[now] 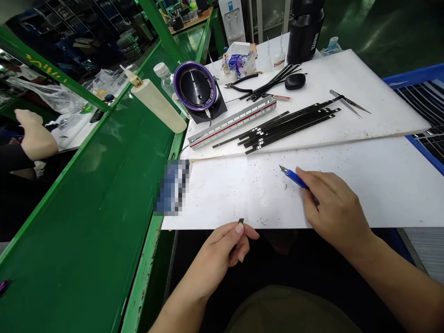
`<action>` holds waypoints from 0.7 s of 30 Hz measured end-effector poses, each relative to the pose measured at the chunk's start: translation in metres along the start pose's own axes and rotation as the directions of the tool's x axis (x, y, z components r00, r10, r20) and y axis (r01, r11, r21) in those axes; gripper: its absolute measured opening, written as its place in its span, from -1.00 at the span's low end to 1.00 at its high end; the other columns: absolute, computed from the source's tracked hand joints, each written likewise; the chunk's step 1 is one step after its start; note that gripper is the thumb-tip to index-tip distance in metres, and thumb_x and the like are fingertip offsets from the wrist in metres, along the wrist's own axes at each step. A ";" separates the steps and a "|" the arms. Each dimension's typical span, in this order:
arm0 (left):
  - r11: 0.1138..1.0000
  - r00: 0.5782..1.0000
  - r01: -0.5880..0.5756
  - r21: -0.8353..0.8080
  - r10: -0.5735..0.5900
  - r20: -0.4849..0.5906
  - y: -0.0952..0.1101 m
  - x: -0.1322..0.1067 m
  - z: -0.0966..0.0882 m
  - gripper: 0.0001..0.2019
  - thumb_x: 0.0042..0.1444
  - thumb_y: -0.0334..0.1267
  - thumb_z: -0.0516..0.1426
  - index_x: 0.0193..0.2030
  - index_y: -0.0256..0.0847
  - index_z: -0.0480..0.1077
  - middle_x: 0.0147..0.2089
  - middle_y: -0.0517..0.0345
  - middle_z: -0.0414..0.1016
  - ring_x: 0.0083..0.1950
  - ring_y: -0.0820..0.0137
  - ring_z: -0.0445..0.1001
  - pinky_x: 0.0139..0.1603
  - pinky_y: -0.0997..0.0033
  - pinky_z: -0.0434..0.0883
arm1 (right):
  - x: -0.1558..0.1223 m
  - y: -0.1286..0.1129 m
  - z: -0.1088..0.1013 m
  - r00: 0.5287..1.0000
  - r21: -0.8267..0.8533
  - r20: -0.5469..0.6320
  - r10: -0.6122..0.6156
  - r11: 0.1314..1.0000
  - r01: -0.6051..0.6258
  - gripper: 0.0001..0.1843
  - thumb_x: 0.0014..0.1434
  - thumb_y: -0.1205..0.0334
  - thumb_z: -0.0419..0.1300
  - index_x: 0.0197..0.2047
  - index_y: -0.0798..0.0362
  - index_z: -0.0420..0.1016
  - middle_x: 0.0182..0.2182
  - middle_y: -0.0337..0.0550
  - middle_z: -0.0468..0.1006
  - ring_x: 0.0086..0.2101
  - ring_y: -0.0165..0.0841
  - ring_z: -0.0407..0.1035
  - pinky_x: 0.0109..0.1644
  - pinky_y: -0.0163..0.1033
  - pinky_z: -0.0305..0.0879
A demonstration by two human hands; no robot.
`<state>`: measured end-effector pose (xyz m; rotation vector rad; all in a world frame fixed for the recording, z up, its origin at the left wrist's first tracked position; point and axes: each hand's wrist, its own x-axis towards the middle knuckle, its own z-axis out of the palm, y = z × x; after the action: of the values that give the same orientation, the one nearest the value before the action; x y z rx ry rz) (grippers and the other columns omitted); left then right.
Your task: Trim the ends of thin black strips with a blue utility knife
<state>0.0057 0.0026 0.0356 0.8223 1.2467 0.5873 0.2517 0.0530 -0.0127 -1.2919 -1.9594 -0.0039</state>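
Blue tool (295, 177) gripped in right hand (333, 207) — left hand (224, 247) lower, thumb uppermost, pinching dark piece (241, 220)

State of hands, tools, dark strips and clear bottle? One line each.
Left hand: pinching small dark piece
Right hand: gripping blue-handled tool
Blue-handled tool: metal tip exposed
Pliers: lying, handles apart
Tweezers: lying, tips apart
Dark strips: loosely piled
Clear bottle: capped

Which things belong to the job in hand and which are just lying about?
Likely in use:
- blue-handled tool (right hand)
- small dark piece (left hand)
- perhaps black strips

Seemingly lying about:
- fan
- clear bottle
- black bottle
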 end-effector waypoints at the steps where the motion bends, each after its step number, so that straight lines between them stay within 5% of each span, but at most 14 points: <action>1: 1.000 1.000 0.007 -0.014 -0.007 -0.019 -0.005 0.001 -0.002 -0.60 0.32 -0.01 -0.01 -0.23 -0.30 0.49 -0.55 0.26 0.18 -0.52 0.53 0.03 -0.53 0.47 -0.04 | -0.001 -0.005 -0.005 0.999 0.053 -0.038 0.027 0.998 -0.025 -0.55 0.32 0.51 0.08 0.26 0.28 0.34 -0.12 0.06 0.51 -0.10 -0.20 0.39 0.00 -0.12 0.37; 4: 0.997 0.998 0.060 -0.050 -0.062 -0.033 -0.015 0.001 -0.007 -0.59 0.31 0.01 -0.02 -0.34 -0.27 0.43 -0.53 0.29 0.09 -0.52 0.52 -0.03 -0.52 0.45 -0.07 | -0.007 -0.031 -0.021 0.973 0.308 0.017 0.231 0.924 -0.225 -0.51 0.38 0.41 0.02 0.35 0.10 0.25 -0.16 -0.06 0.48 -0.22 -0.32 0.42 -0.11 -0.20 0.40; 6: 0.995 0.995 0.098 -0.009 -0.098 -0.012 -0.018 0.001 -0.009 -0.59 0.31 0.03 -0.01 -0.40 -0.24 0.34 -0.54 0.31 0.07 -0.52 0.52 -0.04 -0.52 0.44 -0.08 | -0.015 -0.051 -0.030 0.908 0.469 0.251 0.336 0.778 -0.418 -0.54 0.41 0.31 -0.01 0.34 -0.05 0.24 -0.16 -0.13 0.48 -0.28 -0.36 0.43 -0.16 -0.24 0.43; 9: 0.987 0.993 0.116 0.115 -0.114 -0.017 -0.019 0.002 -0.012 -0.58 0.31 0.06 0.00 -0.43 -0.22 0.27 -0.53 0.30 0.11 -0.51 0.52 0.01 -0.53 0.44 -0.04 | -0.026 -0.072 -0.033 0.706 0.463 0.653 0.276 0.592 -0.660 -0.52 0.40 0.24 0.00 0.34 -0.16 0.21 -0.03 -0.13 0.48 -0.18 -0.33 0.45 -0.09 -0.21 0.46; 11: 0.979 0.993 0.121 0.163 -0.116 -0.037 -0.019 0.003 -0.013 -0.58 0.31 0.07 -0.01 -0.43 -0.22 0.26 -0.53 0.29 0.14 -0.51 0.51 0.05 -0.53 0.46 0.00 | -0.032 -0.077 -0.028 0.581 0.424 0.799 0.156 0.539 -0.728 -0.48 0.40 0.28 -0.07 0.39 -0.14 0.13 -0.02 -0.13 0.47 -0.27 -0.38 0.44 -0.17 -0.23 0.47; 12: 0.978 0.992 0.122 0.171 -0.118 -0.035 -0.019 0.004 -0.013 -0.58 0.31 0.08 -0.01 -0.42 -0.22 0.26 -0.53 0.29 0.14 -0.51 0.52 0.06 -0.53 0.47 0.00 | -0.035 -0.076 -0.024 0.556 0.427 0.825 0.099 0.534 -0.729 -0.45 0.40 0.30 -0.11 0.42 -0.11 0.07 -0.05 -0.12 0.48 -0.32 -0.40 0.43 -0.22 -0.24 0.46; 17: 0.989 0.991 0.133 0.062 -0.134 0.013 -0.030 0.009 -0.010 -0.60 0.31 0.06 -0.02 -0.40 -0.21 0.25 -0.59 0.34 0.10 -0.59 0.55 -0.04 -0.61 0.48 -0.10 | -0.044 -0.067 -0.008 0.626 0.404 0.779 0.032 0.738 -0.541 -0.41 0.39 0.36 -0.17 0.45 0.02 -0.01 -0.24 -0.14 0.51 -0.28 -0.28 0.41 -0.23 -0.14 0.37; 21: 0.978 0.990 0.143 -0.152 -0.144 0.001 -0.040 0.011 -0.004 -0.65 0.27 0.04 0.04 -0.39 -0.19 0.27 -0.62 0.38 0.06 -0.64 0.58 -0.11 -0.66 0.53 -0.15 | -0.049 -0.064 -0.002 0.645 0.270 0.763 0.051 0.881 -0.389 -0.38 0.39 0.36 -0.14 0.47 -0.08 -0.04 -0.36 -0.20 0.46 -0.47 -0.32 0.33 -0.41 -0.21 0.22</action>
<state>0.0021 -0.0117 -0.0037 0.5977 1.2425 0.5624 0.2121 -0.0170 -0.0152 -1.3393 -2.2324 1.1945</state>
